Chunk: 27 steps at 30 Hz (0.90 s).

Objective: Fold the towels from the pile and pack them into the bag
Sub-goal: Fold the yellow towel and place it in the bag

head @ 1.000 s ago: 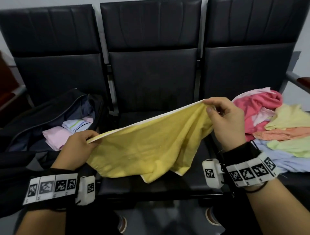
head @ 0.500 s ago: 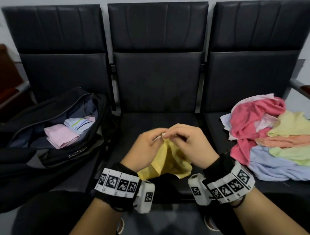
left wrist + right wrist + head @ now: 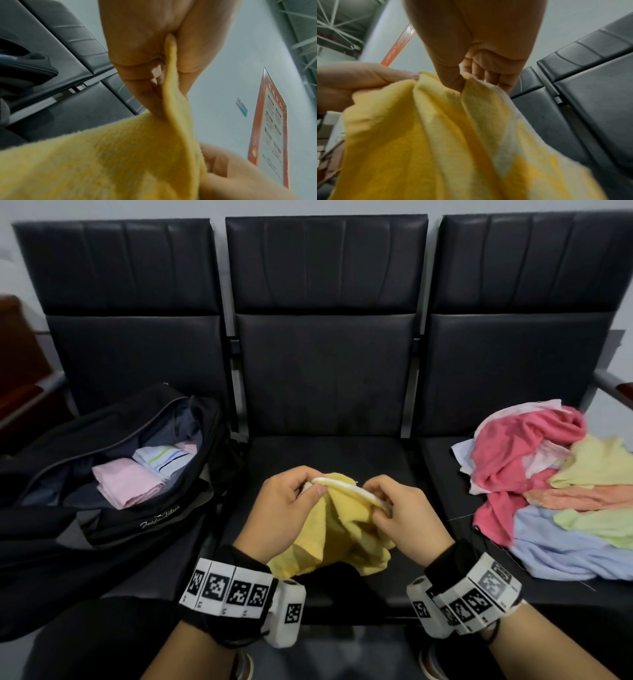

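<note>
Bag, left seat: unzipped, folded towels inside. Yellow towel, over middle seat: white-hemmed edge pinched by left hand and right hand, close together, the rest hanging. Pile, right seat: unfolded. Step, as judged: first fold. Next needs corners matched, then halving again

Bunched yellow towel, pinched aloft

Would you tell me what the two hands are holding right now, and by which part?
Both the left hand and the right hand pinch the yellow towel along its white-trimmed top edge, the rest hanging below.
</note>
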Each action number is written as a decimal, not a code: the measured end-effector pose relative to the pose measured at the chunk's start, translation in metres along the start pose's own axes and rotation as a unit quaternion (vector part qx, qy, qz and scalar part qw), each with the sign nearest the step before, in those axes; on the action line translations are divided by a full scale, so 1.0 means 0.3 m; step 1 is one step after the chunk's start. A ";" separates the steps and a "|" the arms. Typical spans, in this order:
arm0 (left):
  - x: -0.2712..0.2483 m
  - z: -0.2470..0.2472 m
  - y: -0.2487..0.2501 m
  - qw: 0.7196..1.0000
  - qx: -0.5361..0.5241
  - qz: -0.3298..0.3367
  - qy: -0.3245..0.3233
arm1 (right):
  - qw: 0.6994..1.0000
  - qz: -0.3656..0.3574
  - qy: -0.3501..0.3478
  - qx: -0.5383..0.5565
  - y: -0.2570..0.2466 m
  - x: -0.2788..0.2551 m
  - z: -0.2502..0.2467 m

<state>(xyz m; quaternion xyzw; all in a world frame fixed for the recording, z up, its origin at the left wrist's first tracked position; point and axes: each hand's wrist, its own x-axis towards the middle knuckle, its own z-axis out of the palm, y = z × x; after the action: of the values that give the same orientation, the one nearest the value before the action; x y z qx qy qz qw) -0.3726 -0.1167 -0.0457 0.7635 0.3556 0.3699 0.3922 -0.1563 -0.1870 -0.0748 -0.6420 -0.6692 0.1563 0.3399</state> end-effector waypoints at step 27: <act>0.106 -0.115 -0.027 0.982 0.033 -0.023 0.185 | 0.921 0.054 0.029 0.384 -0.017 -0.007 -0.130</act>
<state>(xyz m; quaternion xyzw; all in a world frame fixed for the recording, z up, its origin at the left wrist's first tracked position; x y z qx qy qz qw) -0.3886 -0.0750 -0.0291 0.6856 0.4517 0.4841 0.3027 -0.1349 -0.1986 -0.0440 -0.5020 -0.5122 0.4006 0.5703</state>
